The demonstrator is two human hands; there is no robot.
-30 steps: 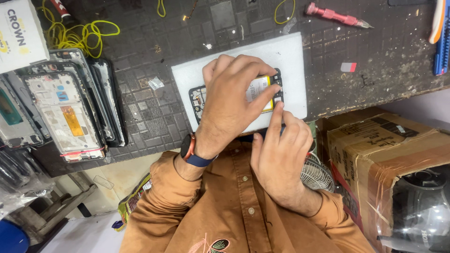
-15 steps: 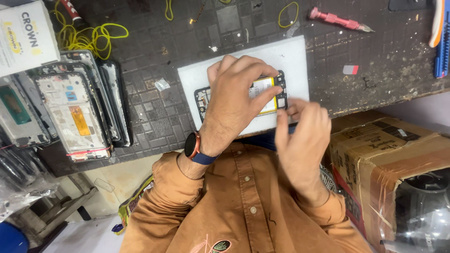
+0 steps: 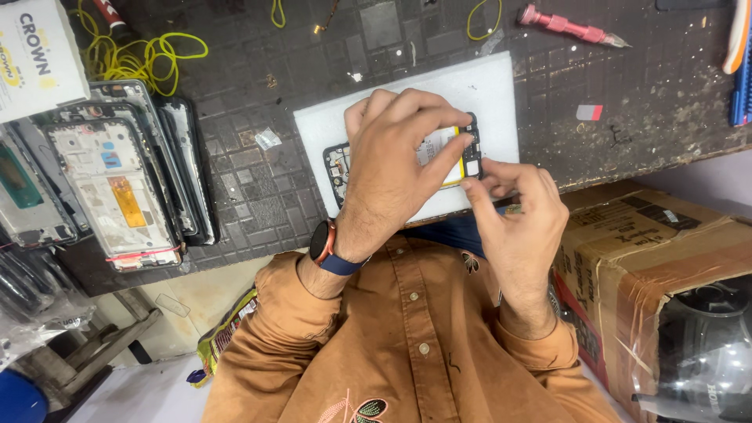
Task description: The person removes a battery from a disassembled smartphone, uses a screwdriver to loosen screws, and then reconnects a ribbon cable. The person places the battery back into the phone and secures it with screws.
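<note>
- Rust-orange button-up shirt, long sleeves, small pale buttons down the front.
- Embroidered leaf motif near the frame's bottom edge.
- Wristwatch, orange case, blue strap.

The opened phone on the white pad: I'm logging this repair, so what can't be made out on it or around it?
- Opened phone: in the head view its middle is hidden under the left hand, which grips it.
- Right hand: the fingertips meet at the phone's end; whether they pinch a part is too small to tell.
- Blue tool: cut off by the right edge of the frame.
</note>
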